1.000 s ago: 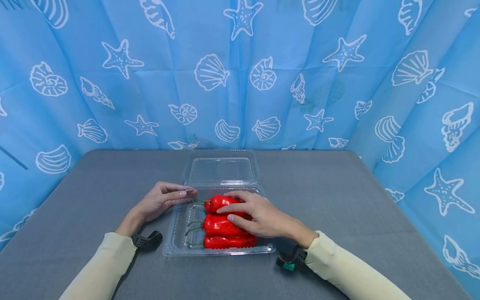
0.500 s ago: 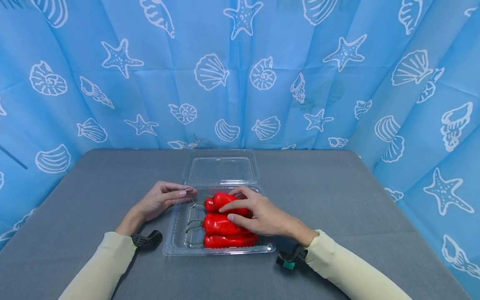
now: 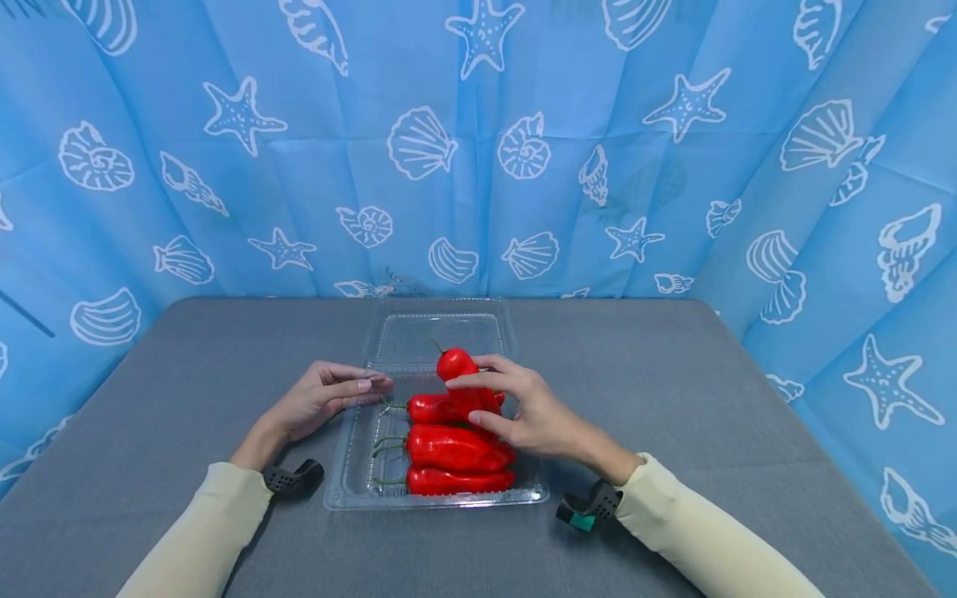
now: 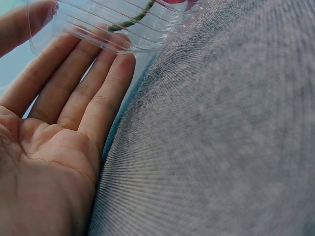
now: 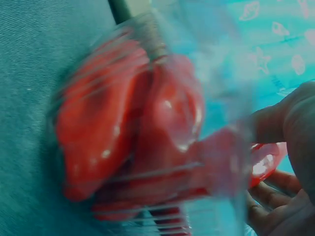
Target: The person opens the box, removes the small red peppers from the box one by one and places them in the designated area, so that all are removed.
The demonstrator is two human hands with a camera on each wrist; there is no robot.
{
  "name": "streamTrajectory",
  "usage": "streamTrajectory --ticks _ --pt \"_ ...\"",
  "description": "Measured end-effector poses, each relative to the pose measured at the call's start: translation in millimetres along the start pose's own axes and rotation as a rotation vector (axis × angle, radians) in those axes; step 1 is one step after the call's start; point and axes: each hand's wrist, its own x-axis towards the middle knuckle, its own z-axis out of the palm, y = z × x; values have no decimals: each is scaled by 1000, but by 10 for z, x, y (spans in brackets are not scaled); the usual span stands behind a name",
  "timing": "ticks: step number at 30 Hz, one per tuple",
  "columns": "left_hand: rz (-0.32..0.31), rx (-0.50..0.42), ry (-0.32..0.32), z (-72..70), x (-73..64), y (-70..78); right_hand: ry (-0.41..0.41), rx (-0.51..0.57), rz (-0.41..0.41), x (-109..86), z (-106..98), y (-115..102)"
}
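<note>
In the head view, my right hand [image 3: 534, 407] grips a red pepper [image 3: 458, 365] between thumb and fingers. That pepper is tilted, its thin green stem pointing up and away, above the others. Several more red peppers [image 3: 459, 448] lie side by side in a clear plastic clamshell container [image 3: 351, 490], stems to the left. At the container's far left edge, my left hand [image 3: 321, 399] pinches the rim, thumb inside and fingers along the outer wall [image 4: 147, 29]. The right wrist view is blurred; it shows peppers [image 5: 98, 118] through the ribbed side wall.
The container's hinged lid [image 3: 441, 336] lies open toward the back of the table. A grey cloth [image 3: 635, 365] covers the table. Behind it hangs a blue curtain [image 3: 478, 199] with white shells and starfish.
My right hand has picked up a red pepper from the back of the row and raised it, tipping its stem end upward. My left hand has stayed at the rim.
</note>
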Motion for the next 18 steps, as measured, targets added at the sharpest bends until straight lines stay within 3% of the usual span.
streamTrajectory --ticks 9,18 --pt "-15 4 17 28 2 12 73 28 60 3 -169 -30" --pt "-14 17 20 49 -7 14 117 24 68 -2 -385 1"
